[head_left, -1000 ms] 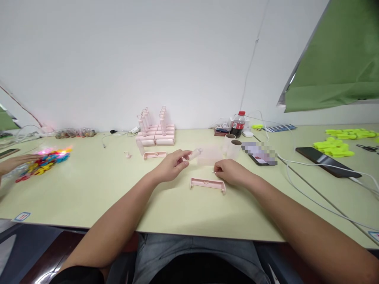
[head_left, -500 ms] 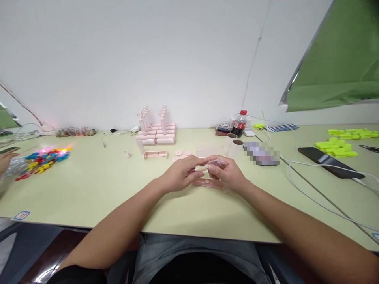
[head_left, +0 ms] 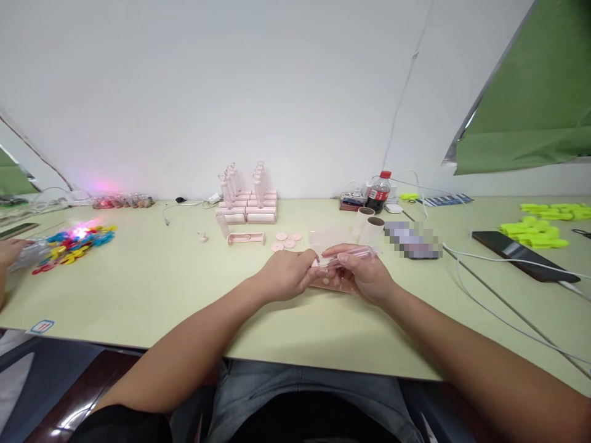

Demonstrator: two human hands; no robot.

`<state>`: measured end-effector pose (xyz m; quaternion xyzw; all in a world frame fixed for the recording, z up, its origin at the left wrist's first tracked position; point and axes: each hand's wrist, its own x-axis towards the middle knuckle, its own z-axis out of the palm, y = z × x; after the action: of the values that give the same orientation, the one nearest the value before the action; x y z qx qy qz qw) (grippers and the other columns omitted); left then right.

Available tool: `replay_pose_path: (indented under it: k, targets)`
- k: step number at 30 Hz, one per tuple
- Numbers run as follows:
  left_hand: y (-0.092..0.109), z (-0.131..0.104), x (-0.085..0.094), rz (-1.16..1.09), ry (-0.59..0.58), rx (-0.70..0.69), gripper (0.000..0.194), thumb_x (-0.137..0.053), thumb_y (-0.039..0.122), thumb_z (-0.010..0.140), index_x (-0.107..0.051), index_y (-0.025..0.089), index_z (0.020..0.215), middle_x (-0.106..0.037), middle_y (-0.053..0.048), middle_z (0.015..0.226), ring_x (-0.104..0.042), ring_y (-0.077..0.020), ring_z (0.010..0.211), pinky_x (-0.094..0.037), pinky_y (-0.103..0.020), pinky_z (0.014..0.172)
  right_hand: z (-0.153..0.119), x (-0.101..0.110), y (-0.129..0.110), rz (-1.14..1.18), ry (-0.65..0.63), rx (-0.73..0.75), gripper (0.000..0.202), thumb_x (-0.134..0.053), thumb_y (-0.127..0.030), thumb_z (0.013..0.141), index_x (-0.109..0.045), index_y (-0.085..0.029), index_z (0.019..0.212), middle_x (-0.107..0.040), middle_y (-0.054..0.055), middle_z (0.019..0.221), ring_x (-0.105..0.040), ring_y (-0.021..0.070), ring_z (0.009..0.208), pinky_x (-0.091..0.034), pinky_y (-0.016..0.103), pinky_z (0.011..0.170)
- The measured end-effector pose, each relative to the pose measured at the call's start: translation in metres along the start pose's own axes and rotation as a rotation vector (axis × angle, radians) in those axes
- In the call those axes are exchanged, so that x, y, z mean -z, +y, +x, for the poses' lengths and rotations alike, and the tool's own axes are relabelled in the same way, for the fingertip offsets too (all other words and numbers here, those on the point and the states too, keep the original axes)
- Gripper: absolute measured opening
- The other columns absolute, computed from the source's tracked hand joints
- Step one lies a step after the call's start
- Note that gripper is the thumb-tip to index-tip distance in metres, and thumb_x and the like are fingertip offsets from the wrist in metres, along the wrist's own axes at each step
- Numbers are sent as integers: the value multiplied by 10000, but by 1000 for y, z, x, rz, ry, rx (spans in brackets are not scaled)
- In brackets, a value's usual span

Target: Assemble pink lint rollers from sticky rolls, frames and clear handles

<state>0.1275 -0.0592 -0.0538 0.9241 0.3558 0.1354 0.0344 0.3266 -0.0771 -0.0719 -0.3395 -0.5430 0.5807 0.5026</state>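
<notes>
Both hands meet over the table at the centre. My right hand is closed around a clear, pinkish plastic piece, long and narrow. My left hand pinches a small pale pink part at the left end of that clear piece; whether the two are joined I cannot make out. Under the hands lies a pink tray-like piece, partly covered by the fingers. Several pink discs and another pink tray-like piece lie just beyond my left hand.
Pink boxes with upright clear tubes stand by the wall. To the right are two cardboard-coloured tubes, a cola bottle, a black phone and white cables. Colourful pieces and another person's hand are at left.
The clear piece has shifted right, deeper into my right hand. My left hand has closed from a looser hold into a pinch on the pale pink part. The view has turned slightly left.
</notes>
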Motion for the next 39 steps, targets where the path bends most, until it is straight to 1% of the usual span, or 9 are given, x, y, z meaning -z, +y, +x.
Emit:
replay_pose_path:
  k: [5,11,15,18,24,26,28,34,39]
  targets:
    - [-8,-2,2,-314,5,-138,603,-122,605,977,-538,183,866,-614,-62,762,-557,-181,692,-401,-290,659,-2,0,1,-1,-33,-18,395,-761,-481,674,-708,-156,893,-698,39,602,-596,152,470,-489,283,474]
    - [-9,-2,2,-827,-19,-11,676,-186,731,910,-556,171,831,-497,-21,662,-455,-138,604,-426,-281,608,-2,5,-20,42,76,100,397,-727,-529,647,-662,-217,884,-657,9,597,-572,166,476,-479,336,505]
    - [-21,-1,8,-824,128,67,491,-506,637,869,-607,163,954,-487,1,710,-412,-104,598,-376,-240,568,3,9,-25,36,169,174,332,-711,-456,685,-570,-247,901,-546,-61,504,-463,125,416,-410,287,454]
    - [-42,-2,19,-796,262,160,378,-594,508,847,-548,191,1046,-476,26,730,-413,-94,600,-371,-218,564,7,11,-19,13,189,151,311,-718,-386,699,-496,-252,870,-456,-106,435,-389,105,376,-351,252,417]
    - [-105,-23,60,-528,606,629,238,-566,410,821,-593,179,876,-466,32,634,-394,-95,519,-346,-225,508,6,13,-10,-168,151,116,312,-725,-380,720,-540,-209,905,-517,-73,474,-471,122,431,-371,253,459]
    - [-123,-39,73,-369,623,804,202,-545,372,821,-595,176,820,-474,29,590,-423,-106,497,-338,-226,493,5,13,-10,-218,143,114,301,-725,-380,720,-554,-204,895,-524,-67,499,-488,122,447,-387,252,467]
    - [-138,-58,83,-261,513,951,188,-523,345,825,-586,172,785,-523,10,578,-474,-124,487,-343,-230,479,4,11,-12,-263,141,104,292,-723,-381,717,-560,-204,882,-520,-66,507,-495,123,454,-398,251,470]
    - [-179,-107,82,-128,-79,1168,330,-513,353,809,-511,165,538,-535,-63,465,-407,-127,364,-318,-266,442,2,6,-13,-304,144,91,279,-717,-377,717,-565,-202,872,-518,-63,508,-490,121,461,-408,245,466]
    - [-201,-108,80,-93,-249,1131,325,-655,329,670,-468,180,450,-491,-47,472,-368,-115,374,-293,-281,456,2,7,-7,-288,134,75,304,-741,-393,718,-582,-191,882,-514,-62,515,-483,116,459,-401,242,464]
